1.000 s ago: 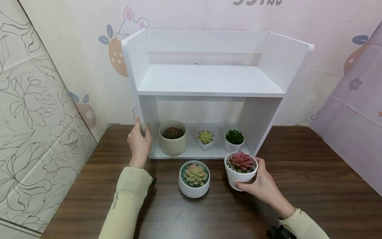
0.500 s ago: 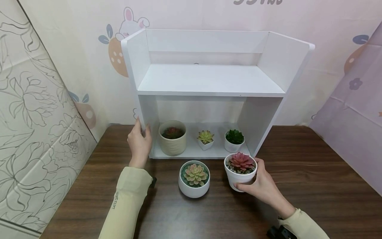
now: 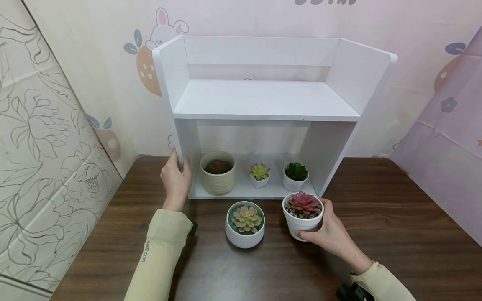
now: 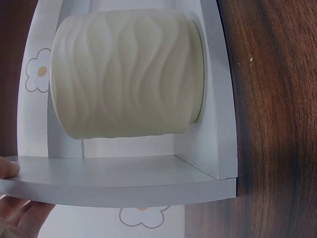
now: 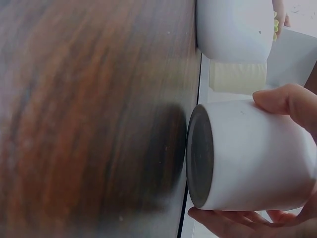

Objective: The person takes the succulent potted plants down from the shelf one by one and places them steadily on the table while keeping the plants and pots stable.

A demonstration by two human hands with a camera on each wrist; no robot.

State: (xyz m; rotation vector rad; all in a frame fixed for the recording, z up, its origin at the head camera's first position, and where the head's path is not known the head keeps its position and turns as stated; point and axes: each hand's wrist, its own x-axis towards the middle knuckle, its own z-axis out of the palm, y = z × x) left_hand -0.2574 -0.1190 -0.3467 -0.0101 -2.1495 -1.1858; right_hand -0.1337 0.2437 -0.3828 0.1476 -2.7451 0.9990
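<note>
Right grip [image 3: 333, 234]: spread as wide as the white tapered pot [image 3: 301, 228] it holds, thumb on one side, fingers round the other.
White tapered pot: inside that grip, in front of the white shelf [image 3: 263, 98], near its right front corner; dark underside visible in the right wrist view, shadow on the tabletop [image 3: 263, 276] beside it.
In the tapered pot: a red succulent [image 3: 304, 202] in speckled gravel [image 3: 291, 212].
Left grip [image 3: 175, 182]: pinched on the white shelf's left side panel, thumb inside, fingers outside.
White round pot [image 3: 244, 241]: on the tabletop, in front of the shelf's middle, well apart from both grips; holds a peach-green succulent [image 3: 246, 219].
Cream pot [image 3: 218, 186]: on the shelf's lower level, just beside its left panel; wavy-ribbed, with a dark reddish plant [image 3: 218, 166].
Small white pot [image 3: 260, 183]: middle of the shelf's lower level; holds a yellow-green succulent [image 3: 259, 170].
White cup-shaped pot [image 3: 293, 184]: lower level, near the shelf's right panel; holds a dark green succulent [image 3: 296, 171].
</note>
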